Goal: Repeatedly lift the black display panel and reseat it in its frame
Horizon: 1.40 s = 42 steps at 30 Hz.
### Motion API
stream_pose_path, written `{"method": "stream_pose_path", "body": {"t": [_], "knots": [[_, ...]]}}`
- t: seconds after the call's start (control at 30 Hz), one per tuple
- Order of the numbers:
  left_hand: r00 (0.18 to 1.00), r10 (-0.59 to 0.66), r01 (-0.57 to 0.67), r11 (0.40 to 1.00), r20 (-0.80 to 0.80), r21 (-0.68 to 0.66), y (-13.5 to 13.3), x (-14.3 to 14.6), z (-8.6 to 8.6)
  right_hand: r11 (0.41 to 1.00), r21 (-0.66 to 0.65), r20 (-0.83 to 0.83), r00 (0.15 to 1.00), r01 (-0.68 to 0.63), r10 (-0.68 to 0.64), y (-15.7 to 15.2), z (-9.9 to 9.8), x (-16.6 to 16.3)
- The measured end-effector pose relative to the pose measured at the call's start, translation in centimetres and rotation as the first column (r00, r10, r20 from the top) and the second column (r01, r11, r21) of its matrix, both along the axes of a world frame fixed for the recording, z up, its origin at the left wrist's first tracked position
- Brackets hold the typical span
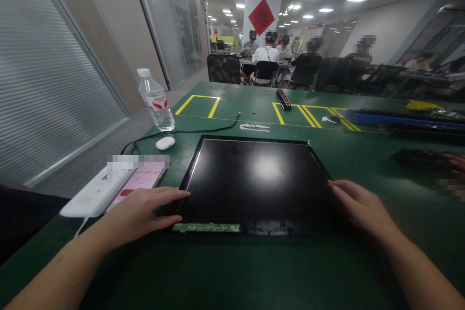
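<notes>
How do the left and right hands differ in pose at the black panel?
The left hand lies at the near left corner of the display panel, fingers pointing right; the right hand lies at its right edge, fingers pointing forward-left. The left thumb spreads apart; the right hand's fingers lie together. Both are bare and touch the panel.

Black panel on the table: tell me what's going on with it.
A person has both bare hands at a black panel lying flat on the green table. The left hand rests open at its near left corner; the right hand touches its right edge, grip unclear. A green circuit strip runs along the near edge. A phone, power strip and bottle sit to the left.
</notes>
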State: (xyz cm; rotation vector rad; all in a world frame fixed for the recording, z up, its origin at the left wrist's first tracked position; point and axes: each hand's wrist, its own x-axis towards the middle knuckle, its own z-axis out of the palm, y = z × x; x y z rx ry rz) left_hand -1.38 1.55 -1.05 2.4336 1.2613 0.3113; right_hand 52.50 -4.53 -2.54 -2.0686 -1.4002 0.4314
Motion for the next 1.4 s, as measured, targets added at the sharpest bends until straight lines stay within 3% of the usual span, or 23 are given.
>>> {"method": "stream_pose_path", "body": {"t": [0.47, 0.83, 0.97, 1.1, 1.23, 1.4], "knots": [[0.999, -0.028, 0.027, 0.998, 0.017, 0.049, 0.3, -0.4, -0.7, 1.0, -0.003, 0.003, 1.0, -0.02, 0.02, 0.0, 0.2, -0.1], [0.999, -0.038, 0.038, 0.998, -0.016, 0.049, -0.2, 0.8, 1.0, 1.0, -0.022, -0.013, 1.0, 0.016, -0.017, 0.0, -0.2, 0.1], [0.999, 0.031, -0.032, 0.998, 0.005, 0.056, -0.2, 1.0, 1.2, 0.998, -0.037, -0.017, 0.999, 0.043, -0.043, -0.1, -0.1, 0.1], [0.988, 0.156, -0.154, 0.984, -0.012, 0.084, -0.1, 1.5, 0.2, 0.998, 0.001, 0.012, 0.998, 0.058, -0.058, 0.0, -0.3, 0.6], [0.972, 0.228, -0.223, 0.971, -0.06, 0.086, 0.0, 2.2, -0.7, 0.996, 0.089, 0.112, 0.994, -0.007, -0.003, 0.4, -1.4, 1.9], [0.962, 0.26, -0.254, 0.964, -0.087, 0.074, -0.3, 3.2, -0.4, 0.995, 0.047, 0.214, 0.974, -0.083, 0.071, 0.9, -2.8, 3.0]]}}
